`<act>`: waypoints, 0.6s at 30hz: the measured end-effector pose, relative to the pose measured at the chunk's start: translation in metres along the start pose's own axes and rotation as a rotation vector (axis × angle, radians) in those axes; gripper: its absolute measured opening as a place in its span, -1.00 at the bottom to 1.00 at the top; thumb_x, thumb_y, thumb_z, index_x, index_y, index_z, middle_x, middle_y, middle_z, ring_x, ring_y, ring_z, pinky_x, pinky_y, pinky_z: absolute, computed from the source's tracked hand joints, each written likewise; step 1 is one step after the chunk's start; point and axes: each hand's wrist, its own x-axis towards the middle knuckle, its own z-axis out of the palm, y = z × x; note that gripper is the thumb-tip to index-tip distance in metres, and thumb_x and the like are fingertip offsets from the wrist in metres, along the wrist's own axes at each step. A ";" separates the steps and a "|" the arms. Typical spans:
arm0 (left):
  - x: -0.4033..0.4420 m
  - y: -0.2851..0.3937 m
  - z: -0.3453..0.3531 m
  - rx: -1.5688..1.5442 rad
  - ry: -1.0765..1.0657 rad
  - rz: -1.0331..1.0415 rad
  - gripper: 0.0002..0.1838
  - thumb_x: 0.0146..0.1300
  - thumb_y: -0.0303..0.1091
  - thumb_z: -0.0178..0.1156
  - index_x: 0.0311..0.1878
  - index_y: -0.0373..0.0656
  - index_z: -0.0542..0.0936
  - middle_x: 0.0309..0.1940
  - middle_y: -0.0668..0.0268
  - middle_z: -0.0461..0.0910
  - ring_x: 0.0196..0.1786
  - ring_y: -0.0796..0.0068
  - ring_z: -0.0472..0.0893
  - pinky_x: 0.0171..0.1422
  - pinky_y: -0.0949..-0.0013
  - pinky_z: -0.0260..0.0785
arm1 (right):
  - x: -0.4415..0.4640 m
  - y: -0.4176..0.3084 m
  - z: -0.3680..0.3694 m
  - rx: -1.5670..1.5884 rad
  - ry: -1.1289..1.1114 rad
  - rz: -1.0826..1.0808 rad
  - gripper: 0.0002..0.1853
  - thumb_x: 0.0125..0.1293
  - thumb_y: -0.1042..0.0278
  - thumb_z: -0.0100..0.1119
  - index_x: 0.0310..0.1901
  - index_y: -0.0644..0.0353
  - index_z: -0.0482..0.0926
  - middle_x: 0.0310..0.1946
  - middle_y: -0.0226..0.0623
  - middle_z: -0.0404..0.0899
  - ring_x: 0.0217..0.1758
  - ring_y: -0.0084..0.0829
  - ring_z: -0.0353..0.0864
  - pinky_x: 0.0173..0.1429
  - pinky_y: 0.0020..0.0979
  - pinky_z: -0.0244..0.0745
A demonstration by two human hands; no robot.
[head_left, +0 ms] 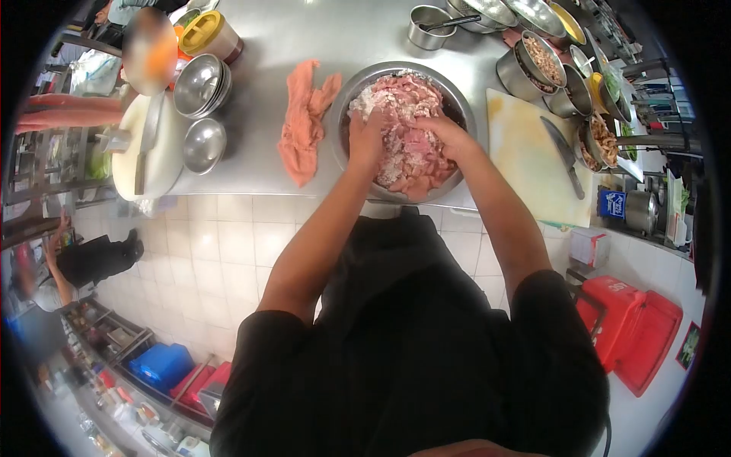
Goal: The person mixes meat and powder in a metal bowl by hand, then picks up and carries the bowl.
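Pale floor tiles [242, 242] adjoin a steel counter [263, 46]; both hands [403, 139] grasp raw meat [410, 156].

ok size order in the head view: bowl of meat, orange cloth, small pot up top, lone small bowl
1. Bowl of meat
2. Orange cloth
3. Small pot and lone small bowl: too alike to rank

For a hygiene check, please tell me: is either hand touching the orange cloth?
No, the left hand and right hand are on the meat, and the cloth lies apart, left of the bowl.
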 end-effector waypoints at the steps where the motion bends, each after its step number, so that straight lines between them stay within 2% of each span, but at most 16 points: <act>1: 0.009 -0.008 -0.001 0.029 0.037 0.004 -0.37 0.38 -0.09 0.01 0.38 -0.28 0.18 0.23 0.08 0.36 0.20 0.25 0.46 0.17 0.27 0.41 | 0.004 0.002 -0.007 0.094 -0.052 0.109 -0.17 0.09 0.45 0.38 0.38 0.26 0.15 0.17 -0.16 0.45 0.15 -0.32 0.53 0.15 -0.28 0.54; 2: 0.016 -0.015 -0.005 -0.005 0.013 -0.018 -0.38 0.38 -0.08 0.00 0.38 -0.26 0.19 0.24 0.09 0.35 0.20 0.25 0.46 0.16 0.23 0.42 | 0.010 0.004 -0.012 0.186 -0.106 0.217 -0.19 0.10 0.45 0.37 0.38 0.24 0.16 0.14 -0.20 0.49 0.10 -0.34 0.57 0.14 -0.30 0.54; 5: 0.010 0.001 -0.006 -0.232 -0.181 -0.156 -0.34 0.38 -0.04 -0.04 0.41 -0.21 0.11 0.28 0.09 0.28 0.25 0.25 0.40 0.18 0.08 0.39 | -0.026 -0.024 0.035 -0.009 -0.077 -0.065 -0.26 0.12 0.39 0.38 0.32 0.27 0.25 0.08 -0.20 0.53 0.07 -0.39 0.58 0.11 -0.34 0.56; 8: -0.027 0.047 0.006 -0.170 -0.063 -0.341 -0.35 0.40 -0.02 -0.06 0.43 -0.15 0.09 0.28 0.10 0.29 0.27 0.21 0.39 0.23 0.04 0.36 | -0.029 -0.028 0.051 -0.269 0.121 -0.151 -0.24 0.07 0.31 0.44 0.25 0.44 0.29 0.01 -0.16 0.56 0.09 -0.38 0.56 0.01 -0.30 0.59; 11: -0.026 0.037 -0.004 -0.225 -0.145 -0.098 -0.30 0.41 -0.01 -0.04 0.46 -0.19 0.04 0.31 0.05 0.26 0.28 0.17 0.38 0.24 0.11 0.36 | -0.045 -0.046 0.071 -0.472 0.036 -0.131 -0.33 0.09 0.36 0.32 0.24 0.42 0.34 0.03 -0.10 0.52 0.10 -0.35 0.54 0.04 -0.36 0.53; 13: -0.025 0.032 -0.007 -0.174 -0.073 0.045 -0.26 0.41 -0.02 -0.03 0.48 -0.24 -0.01 0.34 0.01 0.22 0.30 0.16 0.37 0.27 0.16 0.34 | -0.044 -0.044 0.073 -0.625 -0.020 -0.187 -0.37 0.13 0.38 0.18 0.26 0.37 0.32 0.07 -0.07 0.52 0.09 -0.34 0.55 0.05 -0.34 0.51; 14: -0.023 0.030 -0.009 -0.147 -0.036 0.119 -0.23 0.40 -0.03 -0.03 0.49 -0.27 -0.03 0.36 -0.01 0.21 0.31 0.15 0.36 0.28 0.19 0.33 | -0.045 -0.046 0.072 -0.754 -0.012 -0.247 -0.39 0.12 0.37 0.19 0.25 0.34 0.35 0.09 -0.07 0.52 0.10 -0.32 0.55 0.08 -0.32 0.50; 16: -0.029 0.033 -0.008 -0.080 0.006 0.108 -0.19 0.40 -0.02 -0.02 0.49 -0.32 -0.07 0.38 -0.03 0.18 0.32 0.17 0.35 0.31 0.23 0.30 | -0.051 -0.054 0.074 -1.014 -0.002 -0.366 -0.42 0.12 0.34 0.21 0.21 0.29 0.41 0.12 -0.08 0.52 0.12 -0.28 0.55 0.12 -0.27 0.48; 18: -0.029 0.028 -0.009 -0.020 0.050 0.103 -0.18 0.39 -0.02 -0.01 0.49 -0.36 -0.08 0.38 -0.04 0.17 0.32 0.19 0.35 0.33 0.26 0.27 | -0.073 -0.081 0.088 -0.954 -0.015 -0.261 -0.43 0.12 0.37 0.27 0.22 0.22 0.43 0.09 -0.11 0.55 0.04 -0.34 0.58 0.10 -0.35 0.47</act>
